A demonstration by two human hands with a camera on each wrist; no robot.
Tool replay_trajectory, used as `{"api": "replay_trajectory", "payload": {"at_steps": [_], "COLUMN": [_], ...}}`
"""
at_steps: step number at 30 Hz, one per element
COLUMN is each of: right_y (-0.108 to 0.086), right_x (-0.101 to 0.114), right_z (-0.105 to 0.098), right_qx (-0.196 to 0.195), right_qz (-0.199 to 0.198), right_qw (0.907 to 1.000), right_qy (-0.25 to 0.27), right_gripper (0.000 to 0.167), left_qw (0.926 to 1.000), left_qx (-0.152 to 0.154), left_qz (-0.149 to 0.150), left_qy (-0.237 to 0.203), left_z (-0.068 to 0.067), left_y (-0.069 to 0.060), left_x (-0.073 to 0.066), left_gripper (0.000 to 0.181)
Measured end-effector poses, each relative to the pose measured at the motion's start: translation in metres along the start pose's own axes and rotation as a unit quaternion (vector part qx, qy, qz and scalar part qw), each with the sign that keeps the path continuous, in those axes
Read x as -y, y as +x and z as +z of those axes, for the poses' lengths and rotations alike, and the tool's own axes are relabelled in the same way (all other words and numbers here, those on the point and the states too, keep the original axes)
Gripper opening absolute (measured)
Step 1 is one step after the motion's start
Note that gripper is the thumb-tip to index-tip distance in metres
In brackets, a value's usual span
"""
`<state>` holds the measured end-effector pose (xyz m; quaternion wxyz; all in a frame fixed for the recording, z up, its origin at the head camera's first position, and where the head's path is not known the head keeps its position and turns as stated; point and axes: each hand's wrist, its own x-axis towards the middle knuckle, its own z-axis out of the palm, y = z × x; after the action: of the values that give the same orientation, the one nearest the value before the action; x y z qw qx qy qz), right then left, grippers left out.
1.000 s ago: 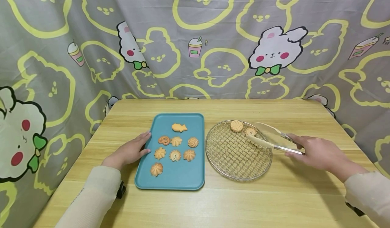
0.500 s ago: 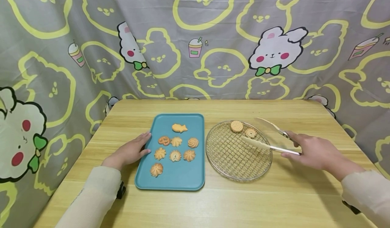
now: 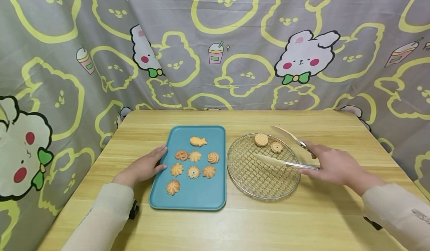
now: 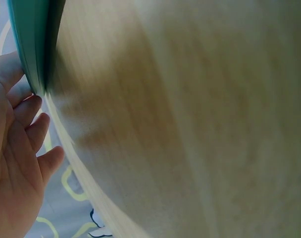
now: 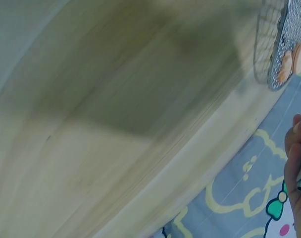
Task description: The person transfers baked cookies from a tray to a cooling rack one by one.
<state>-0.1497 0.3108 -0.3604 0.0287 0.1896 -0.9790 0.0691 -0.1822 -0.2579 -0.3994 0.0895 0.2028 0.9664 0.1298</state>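
Observation:
My right hand (image 3: 334, 166) grips metal tongs (image 3: 300, 166) with pale tips. The tips are spread apart over the right part of a round wire rack (image 3: 262, 184), with nothing between them. On the rack's far side lie a round dotted cookie (image 3: 261, 140) and a ring-like cookie (image 3: 277, 147). My left hand (image 3: 142, 169) rests its fingers on the left edge of a teal tray (image 3: 201, 200). Several cookies lie on that tray, among them a fish-shaped one (image 3: 198, 141) at the top and a pretzel-shaped one (image 3: 181, 155). In the left wrist view, fingers (image 4: 37, 131) touch the tray's edge (image 4: 34, 49).
Both the tray and the rack stand on a light wooden table (image 3: 252, 228), side by side with a narrow gap. Behind the table hangs a grey curtain (image 3: 242, 83) with yellow outlines and cartoon rabbits.
My right hand has moved left with the spread tongs, away from the ring-like cookie, which stays on the rack. My left hand has kept its place on the tray's edge.

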Motion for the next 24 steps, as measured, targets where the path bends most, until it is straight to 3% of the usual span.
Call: {"api": "replay_trajectory", "payload": {"at_steps": [11, 19, 24], "right_y": [0.018, 0.031, 0.038], "right_x": [0.025, 0.041, 0.05], "right_z": [0.012, 0.018, 0.024], "right_qx": [-0.021, -0.006, -0.017], "right_qz": [-0.042, -0.059, -0.073], "right_qw": [0.9989, 0.9982, 0.9972], "right_qy": [-0.003, -0.006, -0.003], "right_gripper": [0.094, 0.098, 0.099], "left_qw": [1.0, 1.0, 1.0], "left_qx": [0.001, 0.002, 0.002], "left_qz": [-0.004, -0.005, -0.004], "left_qy": [-0.001, -0.001, 0.001], "left_z": [0.0, 0.001, 0.001], "left_y": [0.0, 0.0, 0.0], "left_x": [0.0, 0.002, 0.002], "left_gripper": [0.067, 0.068, 0.068]}}
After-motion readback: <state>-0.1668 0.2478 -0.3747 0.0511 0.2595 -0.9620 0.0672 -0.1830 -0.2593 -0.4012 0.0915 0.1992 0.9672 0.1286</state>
